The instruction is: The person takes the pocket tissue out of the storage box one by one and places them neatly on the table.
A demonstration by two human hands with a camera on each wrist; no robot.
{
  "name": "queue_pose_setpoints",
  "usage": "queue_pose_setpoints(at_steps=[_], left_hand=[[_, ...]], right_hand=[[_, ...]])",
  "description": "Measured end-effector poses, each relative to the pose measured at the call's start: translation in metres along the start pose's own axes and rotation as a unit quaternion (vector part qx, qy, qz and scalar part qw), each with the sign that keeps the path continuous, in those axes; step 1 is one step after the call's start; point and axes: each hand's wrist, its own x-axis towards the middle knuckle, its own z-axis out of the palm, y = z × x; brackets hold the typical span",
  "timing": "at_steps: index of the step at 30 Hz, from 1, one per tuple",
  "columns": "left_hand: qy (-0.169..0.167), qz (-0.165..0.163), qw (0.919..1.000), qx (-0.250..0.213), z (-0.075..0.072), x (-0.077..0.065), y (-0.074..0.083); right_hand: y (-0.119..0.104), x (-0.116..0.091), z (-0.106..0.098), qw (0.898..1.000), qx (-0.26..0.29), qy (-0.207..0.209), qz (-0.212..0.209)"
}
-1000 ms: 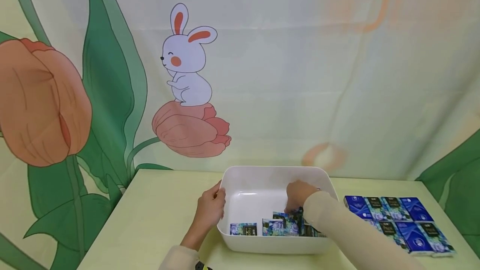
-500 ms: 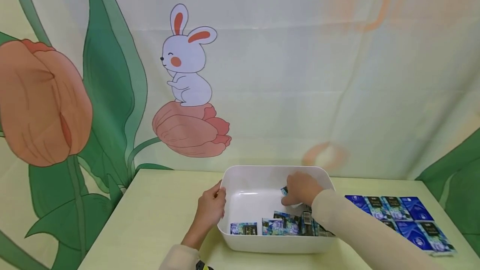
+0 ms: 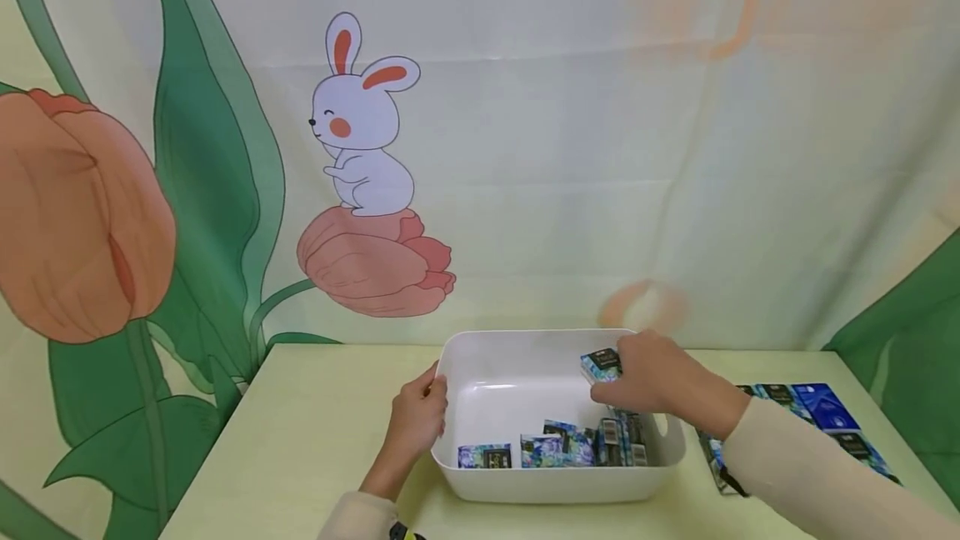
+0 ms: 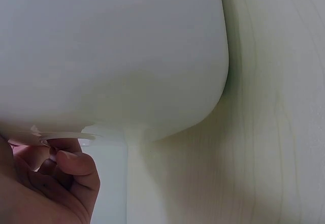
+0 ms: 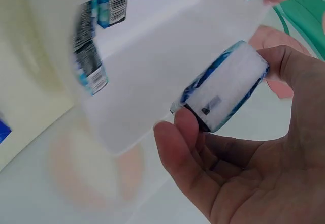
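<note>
A white plastic bin [image 3: 555,486] stands on the table, and my left hand [image 3: 420,411] grips its left end. In the left wrist view, the thumb and fingers of the left hand [image 4: 61,183] curl at the handle opening. Over the bin's right end, my right hand [image 3: 660,373] pinches a blue-green pocket tissue pack [image 3: 602,365] between thumb and fingers. Its white underside faces the right wrist view, where the tissue pack [image 5: 228,89] is tilted. Inside the bin, several tissue packs [image 3: 543,451] lie along the front wall, some standing on edge at the right.
To the right of the bin, several blue and patterned tissue packs [image 3: 828,407] lie in rows, partly hidden by my right sleeve [image 3: 817,465]. The table [image 3: 300,423] backs onto a curtain [image 3: 540,148] printed with a rabbit and tulips.
My right hand has lifted the tissue pack from inside the bin and moved right and up to the back right rim. The left hand keeps its hold. The head view has shifted slightly.
</note>
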Motion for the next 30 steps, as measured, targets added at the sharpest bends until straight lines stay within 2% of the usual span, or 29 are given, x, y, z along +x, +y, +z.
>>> queue_pose_setpoints(at_steps=[7, 15, 23, 30], left_hand=[[-0.001, -0.002, 1.0000, -0.001, -0.003, -0.001, 0.000], [0.009, 0.009, 0.9999, -0.003, -0.005, 0.000, -0.003], [0.002, 0.007, 1.0000, -0.002, -0.006, 0.002, 0.002], [0.001, -0.004, 1.0000, 0.000, -0.004, 0.003, 0.006]], right_hand=[[0.030, -0.044, -0.011, 0.998, 0.033, 0.017, 0.042], [0.060, -0.084, -0.002, 0.992, 0.056, 0.027, 0.110], [0.085, -0.113, 0.017, 0.980, 0.068, -0.017, 0.187], [0.111, -0.131, 0.048, 0.960, 0.083, -0.056, 0.262]])
